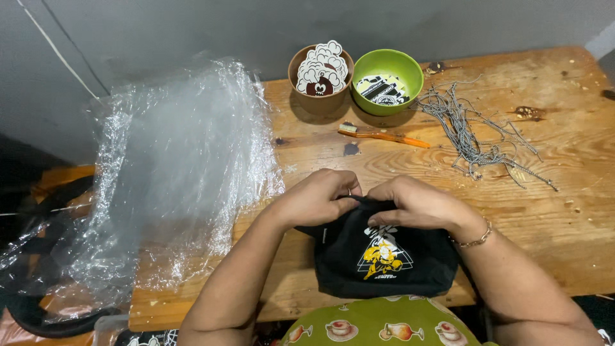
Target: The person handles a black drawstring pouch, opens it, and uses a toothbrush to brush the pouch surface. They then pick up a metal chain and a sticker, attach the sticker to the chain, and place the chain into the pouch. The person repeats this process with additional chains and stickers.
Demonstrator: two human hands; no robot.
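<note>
I see both hands meeting at the top edge of a small black pouch [383, 256] that lies flat at the near edge of the wooden counter [576, 211], just in front of the body. My left hand [317, 200] is curled over the pouch's upper left corner, fingers bent and pinching the fabric; my right hand [419, 204] does the same at the upper right, its fingers folded down onto the same edge — the two sets of knuckles almost touch. The pouch carries a yellow and white printed figure on its front, facing up below the hands. A thin bracelet [477, 239] sits on the right wrist. Beyond the hands, farther across the counter, lies an orange toothbrush [383, 134], and behind it stand two bowls side by side: a brown bowl [301, 80] holding cloud-shaped stickers and a green bowl [402, 70] holding black and white printed pieces. To the right of the toothbrush, well apart from the right hand, a loose tangle of metal ball chains [471, 128] spreads over the wood. To the left of the left hand, a large sheet of crinkled clear plastic wrap [173, 173] covers the counter's left end and hangs past its edge. Below the pouch shows green cloth printed with cups [384, 328].
</note>
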